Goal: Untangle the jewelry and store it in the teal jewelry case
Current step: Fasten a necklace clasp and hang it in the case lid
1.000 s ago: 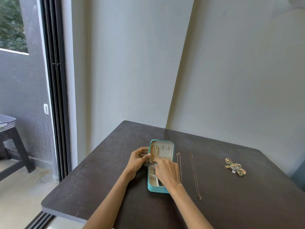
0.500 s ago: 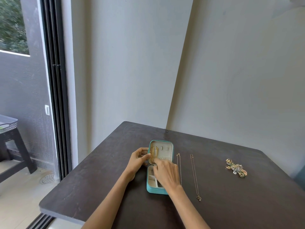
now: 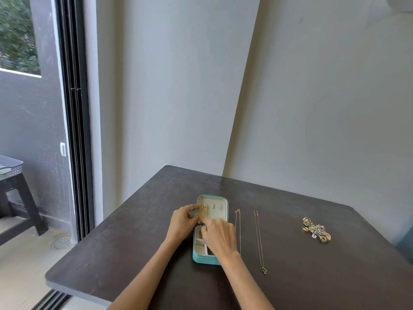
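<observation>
The dark table (image 3: pixel 134 253) carried the open teal jewelry case (image 3: pixel 204 259) near the middle of its left half, its lid lying flat toward the far edge. Over the last second little had shifted: the right hand (image 3: pixel 220 234) had slid slightly back across the hinge, fingers curled onto the gold chain (image 3: pixel 203 212) at its lower end, while the left hand (image 3: pixel 182 221) still pinched the chain's top against the lid lining (probably hooking it). Two necklaces (image 3: pixel 257 238) lay straightened beside the case, and the tangled cluster (image 3: pixel 316 230) waited near the right edge.
</observation>
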The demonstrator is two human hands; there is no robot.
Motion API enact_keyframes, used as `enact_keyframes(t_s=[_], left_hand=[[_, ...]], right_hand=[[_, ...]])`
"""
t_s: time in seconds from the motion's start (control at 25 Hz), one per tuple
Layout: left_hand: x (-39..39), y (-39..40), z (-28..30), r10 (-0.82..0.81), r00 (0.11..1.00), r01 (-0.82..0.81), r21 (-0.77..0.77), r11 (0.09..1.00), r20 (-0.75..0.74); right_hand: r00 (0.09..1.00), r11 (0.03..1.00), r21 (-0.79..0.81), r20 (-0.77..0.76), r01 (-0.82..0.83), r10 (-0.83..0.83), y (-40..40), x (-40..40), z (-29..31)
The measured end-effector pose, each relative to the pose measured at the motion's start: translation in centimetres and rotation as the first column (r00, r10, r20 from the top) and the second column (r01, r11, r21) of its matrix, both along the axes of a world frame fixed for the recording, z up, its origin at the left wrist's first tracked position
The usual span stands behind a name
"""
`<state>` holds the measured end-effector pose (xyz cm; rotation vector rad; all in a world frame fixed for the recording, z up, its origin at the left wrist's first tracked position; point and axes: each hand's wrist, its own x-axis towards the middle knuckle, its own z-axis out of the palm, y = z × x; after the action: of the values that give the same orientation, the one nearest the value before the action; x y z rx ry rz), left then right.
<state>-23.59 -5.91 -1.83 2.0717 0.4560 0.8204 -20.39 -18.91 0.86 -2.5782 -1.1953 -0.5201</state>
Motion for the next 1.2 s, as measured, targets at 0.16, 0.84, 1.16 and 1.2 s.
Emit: enact_keyframes(t_s=[0.16, 0.84, 1.16, 1.2], left_hand=[[0.1, -0.8, 0.5, 0.102, 0.982, -0.059, 0.263, 0.963, -0.156], [0.0, -0.3, 0.3, 0.063, 0.985, -0.042, 0.133, 0.990, -0.158], [-0.9, 0.6, 0.7, -0.101, 0.991, 0.129, -0.424, 0.896, 0.089], [-0.9, 0.7, 0.7, -0.108, 0.989, 0.144, -0.442, 0.885, 0.104]], right_hand=[[1.000, 1.000, -0.016, -0.007, 0.004, -0.004, -0.1, -0.2, 0.2], [1.000, 1.000, 0.020, -0.018, -0.019, 0.020, -0.2, -0.2, 0.1], [0.999, 0.996, 0.084, 0.031, -0.014, 0.012, -0.2, -0.3, 0.0], [0.999, 0.996, 0.093, 0.046, -0.014, 0.010, -0.3, -0.3, 0.0]])
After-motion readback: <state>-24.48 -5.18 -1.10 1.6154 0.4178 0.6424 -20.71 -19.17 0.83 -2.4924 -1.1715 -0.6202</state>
